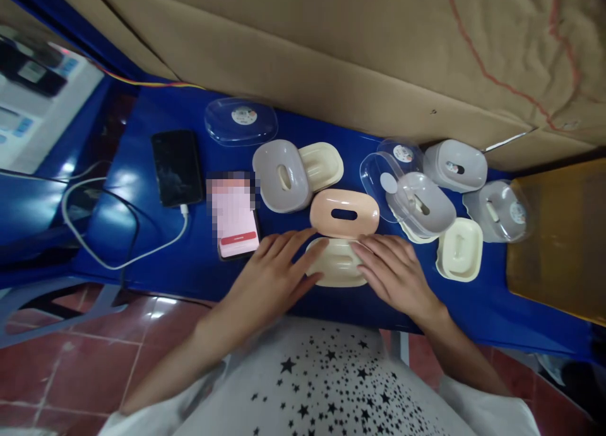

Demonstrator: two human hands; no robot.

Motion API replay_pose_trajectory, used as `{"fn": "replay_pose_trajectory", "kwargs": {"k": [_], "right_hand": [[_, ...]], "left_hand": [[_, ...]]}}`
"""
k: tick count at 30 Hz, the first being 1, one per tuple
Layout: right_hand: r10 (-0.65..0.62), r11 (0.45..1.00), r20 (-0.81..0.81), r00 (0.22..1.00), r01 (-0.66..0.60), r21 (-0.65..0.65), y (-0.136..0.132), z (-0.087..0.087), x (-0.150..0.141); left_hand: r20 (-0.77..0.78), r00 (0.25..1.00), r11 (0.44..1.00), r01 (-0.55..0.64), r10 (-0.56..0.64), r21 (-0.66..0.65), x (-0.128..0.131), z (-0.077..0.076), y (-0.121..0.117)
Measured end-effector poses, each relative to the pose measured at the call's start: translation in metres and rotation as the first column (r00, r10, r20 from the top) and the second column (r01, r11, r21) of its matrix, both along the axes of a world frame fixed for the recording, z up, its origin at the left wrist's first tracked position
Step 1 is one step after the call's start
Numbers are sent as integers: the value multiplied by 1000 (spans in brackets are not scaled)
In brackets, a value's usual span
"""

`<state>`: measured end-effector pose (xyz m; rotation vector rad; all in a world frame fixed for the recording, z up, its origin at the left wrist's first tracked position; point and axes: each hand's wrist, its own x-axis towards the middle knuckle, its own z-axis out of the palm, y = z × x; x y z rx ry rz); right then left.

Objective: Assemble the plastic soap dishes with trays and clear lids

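A peach oval plastic piece with a central slot (326, 217) lies against a cream oval plastic dish (337, 275). Both bare hands' fingers (318, 252) touch the dish.

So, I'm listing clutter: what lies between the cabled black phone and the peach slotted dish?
The head view shows the lit phone, then the grey rounded container.

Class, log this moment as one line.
left hand: at cream dish | right hand: same dish | peach dish: just beyond | lit phone: left
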<state>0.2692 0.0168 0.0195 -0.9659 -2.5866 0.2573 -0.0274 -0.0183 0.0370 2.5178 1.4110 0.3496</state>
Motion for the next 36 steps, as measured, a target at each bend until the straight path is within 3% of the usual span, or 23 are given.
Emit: {"fn": "replay_pose_trajectory", "kwargs": {"k": [5,12,17,25,28,31,33,36], "right_hand": [[-77,995,91,993,83,-60,1,-10,4],[-214,975,-130,968,220,35,4,-11,16],[-116,993,-175,978,115,-14,-12,-1,7],[135,990,36,990,-133,-53,-22,-5,-8],[185,980,-9,983,-185,-71,-6,2,-3],[115,991,-54,992,-119,-65,31,10,1],[58,997,38,998,-56,-56,61,11,-2],[99,990,203,974,-77,-115,100,9,-13]], "left_hand": [[75,997,998,11,-6,-59,18,-24,-27],[163,986,994,-27,45,-109,14,-29,-15],[255,960,993,-107,116,-48,14,-37,-7],[248,969,996,22,-1,-84,13,-35,-5],[249,968,994,43,-16,-105,12,-38,-6],[255,967,993,45,-16,-109,8,-37,-8],[280,960,989,60,-21,-132,5,-33,-10],[330,944,978,56,13,-199,-3,-26,-15]]}}
